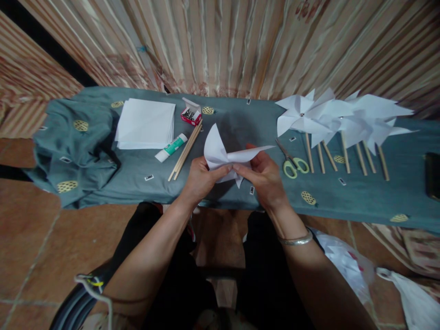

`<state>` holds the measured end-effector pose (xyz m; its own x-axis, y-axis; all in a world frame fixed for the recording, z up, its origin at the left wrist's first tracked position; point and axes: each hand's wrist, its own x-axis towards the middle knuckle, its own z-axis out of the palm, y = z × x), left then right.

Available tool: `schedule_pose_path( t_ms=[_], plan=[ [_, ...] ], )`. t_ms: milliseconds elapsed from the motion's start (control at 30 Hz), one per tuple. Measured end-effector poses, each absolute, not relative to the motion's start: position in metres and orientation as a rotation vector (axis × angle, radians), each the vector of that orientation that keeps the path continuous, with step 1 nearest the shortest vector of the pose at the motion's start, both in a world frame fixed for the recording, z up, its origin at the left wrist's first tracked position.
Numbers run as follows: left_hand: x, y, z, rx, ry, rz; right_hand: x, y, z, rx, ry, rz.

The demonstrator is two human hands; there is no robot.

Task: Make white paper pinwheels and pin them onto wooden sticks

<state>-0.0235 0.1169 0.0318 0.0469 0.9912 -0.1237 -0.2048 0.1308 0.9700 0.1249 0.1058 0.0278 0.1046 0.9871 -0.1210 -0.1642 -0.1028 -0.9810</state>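
Paper pinwheel head (216, 149) between two hands, wooden sticks (186, 152) to the left

The left hand (204, 176) and right hand (265, 176) both grip the white pinwheel head, their thumbs meeting at its near middle. The fingers behind the paper are partly hidden. It lies directly between the hands, above the green cloth (220, 195), its widest span running left to right: one blade rises at the far left, another reaches right over the right hand.

The sticks lie just left of the left hand, clearly the nearer one, their long axis slanting from near left to far right. Their far ends come close to the open red box (191, 118) of small metal pieces. Scissors (292, 163) lie just right of the right hand, blades towards the far left.
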Motion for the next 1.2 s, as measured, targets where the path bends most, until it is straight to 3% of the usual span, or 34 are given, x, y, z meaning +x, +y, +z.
schedule_pose_path(
  t_ms=[1200],
  plan=[
    [-0.024, 0.119, 0.0302, 1.123, 1.146, 1.165, 0.1243, 0.1047, 0.0277, -1.244, -1.145, 1.154]
  ],
)
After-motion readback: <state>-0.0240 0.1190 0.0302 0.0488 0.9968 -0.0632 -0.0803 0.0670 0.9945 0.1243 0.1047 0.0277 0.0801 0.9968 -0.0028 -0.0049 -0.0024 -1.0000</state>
